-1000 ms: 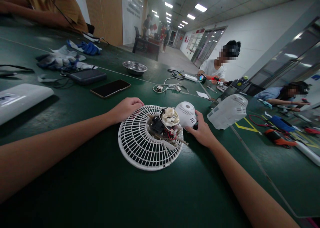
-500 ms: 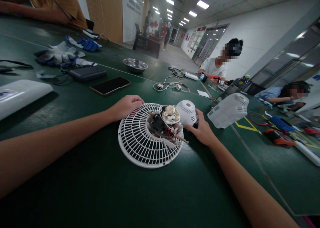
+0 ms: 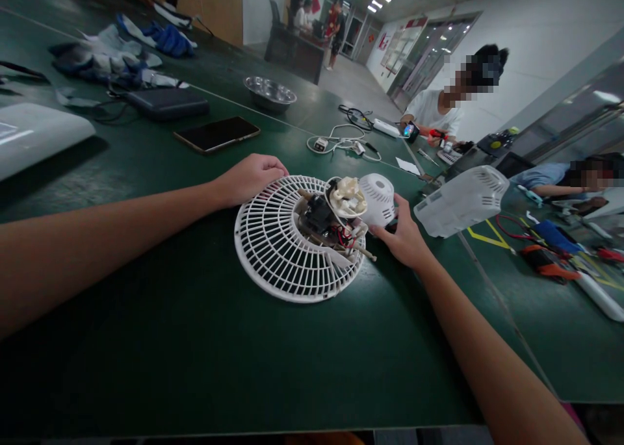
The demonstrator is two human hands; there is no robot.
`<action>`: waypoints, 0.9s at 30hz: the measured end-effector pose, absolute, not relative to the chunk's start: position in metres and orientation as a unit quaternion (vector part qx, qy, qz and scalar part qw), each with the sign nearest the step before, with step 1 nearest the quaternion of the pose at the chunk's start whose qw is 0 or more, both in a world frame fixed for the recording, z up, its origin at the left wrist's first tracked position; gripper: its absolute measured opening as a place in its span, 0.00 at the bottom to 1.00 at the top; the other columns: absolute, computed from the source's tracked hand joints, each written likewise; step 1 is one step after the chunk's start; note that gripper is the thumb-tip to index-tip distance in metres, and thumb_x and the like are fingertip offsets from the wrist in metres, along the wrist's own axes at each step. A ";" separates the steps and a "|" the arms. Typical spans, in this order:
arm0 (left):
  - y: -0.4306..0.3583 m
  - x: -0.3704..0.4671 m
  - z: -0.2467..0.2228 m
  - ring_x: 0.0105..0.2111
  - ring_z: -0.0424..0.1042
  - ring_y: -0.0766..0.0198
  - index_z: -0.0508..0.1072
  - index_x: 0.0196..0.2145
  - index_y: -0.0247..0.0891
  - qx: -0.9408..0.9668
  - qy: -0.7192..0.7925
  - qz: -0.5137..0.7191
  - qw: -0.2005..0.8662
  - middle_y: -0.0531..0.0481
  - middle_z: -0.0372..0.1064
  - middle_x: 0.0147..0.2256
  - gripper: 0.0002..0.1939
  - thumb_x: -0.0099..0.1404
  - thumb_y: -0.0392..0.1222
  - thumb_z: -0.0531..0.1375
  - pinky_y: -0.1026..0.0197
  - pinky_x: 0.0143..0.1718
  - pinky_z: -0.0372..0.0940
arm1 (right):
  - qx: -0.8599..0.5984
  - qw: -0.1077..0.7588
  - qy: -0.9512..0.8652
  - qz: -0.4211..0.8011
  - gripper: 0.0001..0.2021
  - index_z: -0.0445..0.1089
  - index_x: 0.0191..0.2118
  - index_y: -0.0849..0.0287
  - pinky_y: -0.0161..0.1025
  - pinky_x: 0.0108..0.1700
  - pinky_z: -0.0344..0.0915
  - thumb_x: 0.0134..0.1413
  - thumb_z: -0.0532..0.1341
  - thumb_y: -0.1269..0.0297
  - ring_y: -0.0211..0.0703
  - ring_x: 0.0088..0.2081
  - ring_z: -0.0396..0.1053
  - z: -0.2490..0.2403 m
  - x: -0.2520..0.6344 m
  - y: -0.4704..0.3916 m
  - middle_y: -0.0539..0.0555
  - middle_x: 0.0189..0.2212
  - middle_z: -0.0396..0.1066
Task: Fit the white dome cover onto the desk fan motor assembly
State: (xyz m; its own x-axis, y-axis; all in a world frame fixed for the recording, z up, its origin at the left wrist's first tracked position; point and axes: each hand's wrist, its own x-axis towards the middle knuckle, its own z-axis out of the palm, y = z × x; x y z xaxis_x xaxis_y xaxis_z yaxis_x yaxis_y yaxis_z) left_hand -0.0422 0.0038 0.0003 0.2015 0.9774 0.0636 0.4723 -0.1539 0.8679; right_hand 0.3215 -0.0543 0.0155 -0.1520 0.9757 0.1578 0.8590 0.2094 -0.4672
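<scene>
A round white fan grille (image 3: 273, 263) lies on the green table in front of me. On its middle sits an exposed fan motor assembly (image 3: 319, 217), with a cream plastic part (image 3: 348, 197) on top and red wires at its side. My left hand (image 3: 253, 177) is closed at the grille's far left rim, its fingertips partly hidden behind the edge. At the grille's right, my right hand (image 3: 403, 238) grips a domed white motor cover (image 3: 377, 195) with slotted vents, thumb on the near side. The cover stands close beside the motor.
A white plastic housing (image 3: 461, 201) lies right of my right hand. Beyond the grille are a phone (image 3: 218, 134), a metal bowl (image 3: 270, 94), a white cable (image 3: 336, 143) and gloves (image 3: 104, 52). Tools (image 3: 550, 263) lie at right. A co-worker (image 3: 433, 110) sits across the table.
My view has tipped downward, so the table's things sit higher in the picture and its near edge shows. Both hands keep their places on the grille and the cover.
</scene>
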 end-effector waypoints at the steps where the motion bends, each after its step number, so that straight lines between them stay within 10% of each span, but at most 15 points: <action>1: 0.004 -0.043 0.000 0.34 0.74 0.58 0.79 0.37 0.39 0.682 0.530 0.341 0.370 0.48 0.76 0.34 0.12 0.62 0.45 0.58 0.59 0.36 0.66 | -0.616 0.217 -0.745 0.136 0.46 0.44 0.70 0.60 0.61 0.60 0.62 0.52 0.65 0.50 0.66 0.57 0.67 0.016 0.321 -0.055 0.67 0.60 0.65; 27: -0.001 -0.039 0.004 0.30 0.73 0.61 0.76 0.40 0.37 0.673 0.514 0.339 0.409 0.50 0.75 0.33 0.14 0.65 0.48 0.57 0.61 0.30 0.66 | -0.615 0.230 -0.740 0.143 0.45 0.43 0.69 0.57 0.60 0.60 0.62 0.53 0.66 0.53 0.64 0.60 0.66 0.017 0.318 -0.058 0.65 0.60 0.65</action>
State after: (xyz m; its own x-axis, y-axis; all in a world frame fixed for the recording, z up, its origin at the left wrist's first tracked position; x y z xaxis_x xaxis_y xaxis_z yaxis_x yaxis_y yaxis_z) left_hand -0.0395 -0.0009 0.0040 0.2414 0.9697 0.0370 0.4145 -0.1375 0.8996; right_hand 0.3184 -0.0577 0.0171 -0.1363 0.9769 0.1644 0.8448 0.2013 -0.4958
